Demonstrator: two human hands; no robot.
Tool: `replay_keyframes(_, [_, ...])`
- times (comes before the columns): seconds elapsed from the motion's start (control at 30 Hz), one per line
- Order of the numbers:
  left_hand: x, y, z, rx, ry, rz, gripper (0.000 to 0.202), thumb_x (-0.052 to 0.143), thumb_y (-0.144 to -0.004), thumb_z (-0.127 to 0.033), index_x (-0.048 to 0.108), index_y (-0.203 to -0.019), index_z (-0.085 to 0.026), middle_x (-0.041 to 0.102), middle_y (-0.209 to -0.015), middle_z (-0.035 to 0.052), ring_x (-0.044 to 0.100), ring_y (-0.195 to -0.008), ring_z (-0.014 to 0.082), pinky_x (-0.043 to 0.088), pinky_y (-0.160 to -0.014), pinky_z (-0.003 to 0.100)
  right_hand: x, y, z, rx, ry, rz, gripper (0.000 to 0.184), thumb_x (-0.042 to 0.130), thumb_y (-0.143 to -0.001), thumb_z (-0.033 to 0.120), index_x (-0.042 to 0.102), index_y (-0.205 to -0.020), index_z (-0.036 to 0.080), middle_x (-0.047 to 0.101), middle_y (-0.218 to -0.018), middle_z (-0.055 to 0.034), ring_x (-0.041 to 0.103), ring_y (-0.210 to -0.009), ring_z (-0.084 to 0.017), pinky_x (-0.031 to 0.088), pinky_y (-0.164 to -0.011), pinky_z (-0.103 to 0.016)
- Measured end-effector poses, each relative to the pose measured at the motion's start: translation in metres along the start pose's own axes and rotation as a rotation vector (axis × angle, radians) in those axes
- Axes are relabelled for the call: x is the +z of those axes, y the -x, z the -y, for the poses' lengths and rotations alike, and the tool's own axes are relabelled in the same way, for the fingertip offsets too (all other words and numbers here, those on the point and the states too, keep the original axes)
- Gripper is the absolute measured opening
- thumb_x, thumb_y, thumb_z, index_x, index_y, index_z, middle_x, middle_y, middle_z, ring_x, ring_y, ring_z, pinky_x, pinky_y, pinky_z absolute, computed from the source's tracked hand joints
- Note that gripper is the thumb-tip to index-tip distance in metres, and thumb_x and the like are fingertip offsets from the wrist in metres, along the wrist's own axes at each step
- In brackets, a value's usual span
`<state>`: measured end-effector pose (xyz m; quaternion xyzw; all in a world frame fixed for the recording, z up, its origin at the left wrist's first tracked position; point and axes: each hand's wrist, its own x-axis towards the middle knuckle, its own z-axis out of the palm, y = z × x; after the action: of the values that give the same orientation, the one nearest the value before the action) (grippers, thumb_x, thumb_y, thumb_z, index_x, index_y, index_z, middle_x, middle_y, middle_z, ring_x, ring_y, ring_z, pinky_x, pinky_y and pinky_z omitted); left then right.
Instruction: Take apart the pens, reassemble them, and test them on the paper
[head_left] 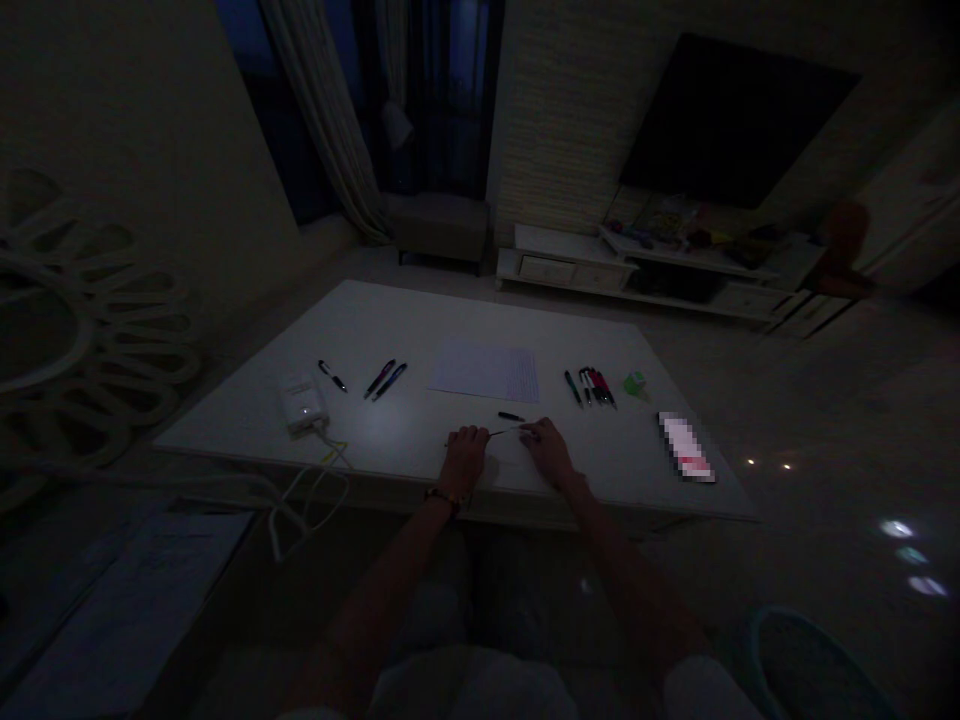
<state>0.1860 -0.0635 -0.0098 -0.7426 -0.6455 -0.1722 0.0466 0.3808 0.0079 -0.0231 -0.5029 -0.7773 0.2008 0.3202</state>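
Close to the near edge of the white table [390,440], both my hands are closed on a thin rod that looks like a pen refill [504,432]. My left hand [465,452] grips its left part, and a dark end sticks out beyond the fingers. Its paler right end is pinched in the fingers of my right hand [549,450]. Just beyond the hands lies a short dark pen piece [511,416]. Farther back rests a sheet of paper [484,370] with writing on its right part. Dim light hides the finer details.
Pens [385,380] lie on the left, near a white box with cables [302,403]. On the right are several more pens [592,387], a small green item [635,384] and a phone [686,447]. A teal-rimmed round object [757,640] stands at lower right.
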Motion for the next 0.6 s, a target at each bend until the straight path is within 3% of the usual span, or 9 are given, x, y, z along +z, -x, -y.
replay_keyframes(0.2, [0.0,0.0,-0.001,-0.023,0.004,-0.009,0.017,0.034,-0.091,-0.018,0.05,-0.096,-0.019,0.053,-0.092,0.0073,0.046,-0.089,0.0209,0.032,-0.078,0.036,0.017,-0.012,0.009,0.023,0.042,-0.039,0.016,0.052,-0.08,0.027,0.066,-0.083,0.019,0.056,-0.091,-0.0062,0.056,-0.082,-0.016,0.043,-0.075,-0.028])
replay_keyframes(0.3, [-0.001,0.0,-0.001,-0.021,-0.001,-0.008,0.018,0.033,-0.091,-0.019,0.05,-0.097,-0.019,0.053,-0.093,0.0076,0.046,-0.089,0.0208,0.032,-0.078,0.036,0.015,-0.014,0.013,0.021,-0.053,-0.007,0.015,0.05,-0.079,0.022,0.063,-0.082,0.017,0.061,-0.085,-0.0063,0.057,-0.081,-0.017,0.044,-0.074,-0.029])
replay_keyframes(0.43, [-0.001,0.001,0.0,0.007,-0.008,-0.008,0.018,0.034,-0.091,-0.02,0.051,-0.097,-0.02,0.053,-0.093,0.0071,0.046,-0.089,0.021,0.032,-0.077,0.036,0.008,-0.006,0.02,0.039,-0.243,0.08,0.025,0.044,-0.081,0.023,0.062,-0.098,0.018,0.064,-0.074,-0.002,0.058,-0.067,-0.014,0.045,-0.064,-0.026])
replay_keyframes(0.6, [-0.001,0.001,-0.001,0.009,0.014,-0.008,0.018,0.035,-0.091,-0.019,0.051,-0.098,-0.02,0.053,-0.094,0.0077,0.046,-0.09,0.0213,0.032,-0.078,0.036,0.005,-0.005,0.033,-0.056,-0.272,0.071,0.019,0.049,-0.08,0.026,0.066,-0.086,0.019,0.066,-0.087,-0.0054,0.059,-0.081,-0.016,0.045,-0.069,-0.027])
